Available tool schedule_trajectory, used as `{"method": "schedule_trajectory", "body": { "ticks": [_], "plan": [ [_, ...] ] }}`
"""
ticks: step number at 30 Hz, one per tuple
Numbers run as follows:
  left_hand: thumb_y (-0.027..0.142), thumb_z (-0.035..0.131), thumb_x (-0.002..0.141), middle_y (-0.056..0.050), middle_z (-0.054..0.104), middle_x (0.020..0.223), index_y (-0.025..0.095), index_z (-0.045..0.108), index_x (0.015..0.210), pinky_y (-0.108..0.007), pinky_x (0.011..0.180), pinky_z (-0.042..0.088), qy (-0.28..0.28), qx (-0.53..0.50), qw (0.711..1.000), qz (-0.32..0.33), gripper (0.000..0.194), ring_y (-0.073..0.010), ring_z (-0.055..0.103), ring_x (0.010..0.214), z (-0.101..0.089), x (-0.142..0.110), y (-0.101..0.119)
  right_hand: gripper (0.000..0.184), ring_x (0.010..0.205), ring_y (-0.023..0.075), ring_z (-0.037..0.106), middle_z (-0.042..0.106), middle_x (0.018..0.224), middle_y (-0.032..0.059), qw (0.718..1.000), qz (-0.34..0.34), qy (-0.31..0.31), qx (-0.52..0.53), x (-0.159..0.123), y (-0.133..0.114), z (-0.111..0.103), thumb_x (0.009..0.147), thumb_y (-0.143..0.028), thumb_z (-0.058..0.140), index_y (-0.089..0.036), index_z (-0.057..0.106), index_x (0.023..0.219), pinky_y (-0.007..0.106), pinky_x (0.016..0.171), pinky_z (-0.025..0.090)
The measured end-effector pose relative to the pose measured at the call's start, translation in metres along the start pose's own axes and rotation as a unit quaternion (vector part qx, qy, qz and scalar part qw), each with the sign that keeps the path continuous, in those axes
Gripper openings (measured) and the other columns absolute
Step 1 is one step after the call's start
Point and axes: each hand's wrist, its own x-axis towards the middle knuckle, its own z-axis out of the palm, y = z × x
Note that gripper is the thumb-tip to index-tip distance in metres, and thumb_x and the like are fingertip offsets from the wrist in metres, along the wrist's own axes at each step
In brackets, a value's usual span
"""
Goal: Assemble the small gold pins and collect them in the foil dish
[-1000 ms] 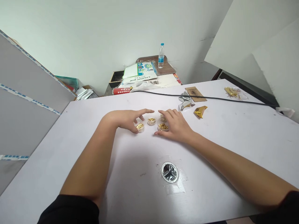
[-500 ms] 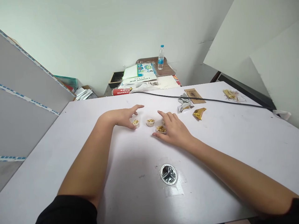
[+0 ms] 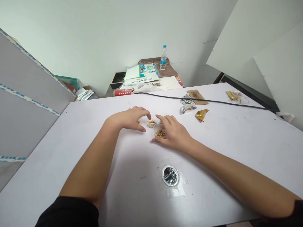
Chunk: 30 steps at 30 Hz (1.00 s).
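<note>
Several small clear dishes of gold pins sit close together on the white table (image 3: 94, 126). My left hand (image 3: 129, 119) curls its fingers over the leftmost dish (image 3: 138, 122), which is mostly hidden. A middle dish (image 3: 151, 123) stands free between my hands. My right hand (image 3: 174, 134) lies flat with fingers apart; its thumb and forefinger flank the nearest dish (image 3: 160, 133), and its fingertips cover another dish behind.
A black cable (image 3: 213, 101) crosses the far side of the table. Beyond my right hand lie a gold foil packet (image 3: 202, 114), a silver foil packet (image 3: 187, 105) and a brown card (image 3: 197, 96). A round metal insert (image 3: 169, 175) sits near me. A water bottle (image 3: 163, 57) and papers stand behind.
My left hand's fingers have curled down over the leftmost dish and moved right. The right hand has slid the nearest dish slightly left and toward me, bringing the dishes closer together.
</note>
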Motion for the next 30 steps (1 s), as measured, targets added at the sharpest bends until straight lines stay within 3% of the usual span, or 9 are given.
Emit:
{"method": "schedule_trajectory", "body": {
  "ticks": [5, 10, 15, 19, 21, 23, 25, 27, 30],
  "plan": [
    [0.051, 0.061, 0.082, -0.007, 0.060, 0.128, 0.026, 0.062, 0.112, -0.047, 0.108, 0.031, 0.019, 0.033, 0.999, 0.027, 0.040, -0.0292, 0.051, 0.118, 0.007, 0.009, 0.001, 0.103, 0.106, 0.0374, 0.056, 0.059, 0.118, 0.0148, 0.998, -0.041, -0.031, -0.024, 0.002, 0.011, -0.017, 0.062, -0.064, 0.082, -0.024, 0.038, 0.146, 0.053, 0.082, 0.054],
    [0.050, 0.056, 0.085, -0.006, 0.062, 0.122, 0.024, 0.063, 0.112, -0.046, 0.108, 0.030, 0.014, 0.035, 0.999, 0.019, 0.037, -0.0277, 0.055, 0.112, 0.005, 0.008, 0.005, 0.093, 0.105, 0.0346, 0.057, 0.062, 0.116, 0.0130, 0.996, -0.071, -0.053, -0.030, 0.005, 0.019, -0.022, 0.066, -0.050, 0.087, -0.022, 0.044, 0.143, 0.050, 0.085, 0.053],
    [0.052, 0.056, 0.086, -0.003, 0.063, 0.122, 0.027, 0.061, 0.117, -0.043, 0.106, 0.034, -0.005, 0.023, 1.000, -0.005, 0.041, -0.0280, 0.054, 0.111, 0.001, 0.004, 0.011, 0.098, 0.105, 0.0344, 0.058, 0.064, 0.116, 0.0128, 0.995, -0.069, -0.071, -0.009, 0.005, 0.017, -0.026, 0.061, -0.053, 0.088, -0.020, 0.045, 0.143, 0.049, 0.084, 0.053],
    [0.058, 0.061, 0.082, -0.002, 0.061, 0.129, 0.031, 0.058, 0.124, -0.043, 0.105, 0.037, -0.019, -0.001, 1.000, -0.008, 0.050, -0.0291, 0.053, 0.115, -0.005, -0.006, 0.007, 0.093, 0.109, 0.0348, 0.058, 0.061, 0.123, 0.0144, 0.993, -0.093, -0.076, -0.009, 0.002, 0.018, -0.050, 0.060, -0.062, 0.085, -0.020, 0.053, 0.137, 0.047, 0.082, 0.054],
    [0.056, 0.057, 0.085, -0.002, 0.057, 0.135, 0.031, 0.058, 0.125, -0.043, 0.106, 0.037, 0.013, -0.011, 1.000, 0.009, 0.047, -0.0289, 0.052, 0.119, -0.009, -0.011, 0.003, 0.072, 0.109, 0.0347, 0.059, 0.060, 0.126, 0.0142, 0.995, -0.097, -0.035, -0.020, 0.002, 0.022, -0.065, 0.074, -0.063, 0.075, -0.022, 0.059, 0.130, 0.047, 0.081, 0.053],
    [0.048, 0.050, 0.091, -0.003, 0.055, 0.138, 0.029, 0.060, 0.123, -0.041, 0.107, 0.037, 0.069, -0.020, 0.997, 0.029, 0.039, -0.0275, 0.051, 0.123, -0.011, -0.013, -0.001, 0.037, 0.109, 0.0322, 0.060, 0.062, 0.120, 0.0134, 0.997, -0.075, 0.010, -0.018, 0.008, 0.030, -0.076, 0.093, -0.048, 0.058, -0.021, 0.065, 0.117, 0.045, 0.082, 0.052],
    [0.038, 0.044, 0.095, -0.005, 0.055, 0.137, 0.026, 0.062, 0.119, -0.039, 0.106, 0.040, 0.129, -0.027, 0.990, 0.044, 0.033, -0.0260, 0.050, 0.125, -0.009, -0.010, -0.001, 0.023, 0.103, 0.0291, 0.062, 0.064, 0.113, 0.0123, 0.998, -0.047, 0.027, -0.023, 0.018, 0.037, -0.080, 0.096, -0.030, 0.050, -0.019, 0.069, 0.104, 0.044, 0.084, 0.051],
    [0.031, 0.040, 0.096, -0.007, 0.057, 0.133, 0.023, 0.066, 0.113, -0.040, 0.105, 0.043, 0.182, -0.028, 0.982, 0.050, 0.032, -0.0252, 0.051, 0.124, -0.003, -0.003, 0.002, 0.021, 0.105, 0.0299, 0.061, 0.064, 0.114, 0.0121, 0.999, -0.008, -0.015, -0.047, 0.033, 0.042, -0.079, 0.090, -0.020, 0.053, -0.020, 0.072, 0.099, 0.042, 0.081, 0.050],
    [0.023, 0.040, 0.094, -0.008, 0.059, 0.129, 0.021, 0.069, 0.105, -0.043, 0.105, 0.044, 0.219, -0.028, 0.974, 0.058, 0.031, -0.0258, 0.052, 0.124, 0.008, 0.010, 0.010, 0.021, 0.105, 0.0271, 0.062, 0.059, 0.127, 0.0093, 0.984, 0.019, -0.162, -0.073, 0.057, 0.039, -0.073, 0.085, -0.017, 0.057, -0.023, 0.075, 0.094, 0.036, 0.076, 0.048]
  ]
}}
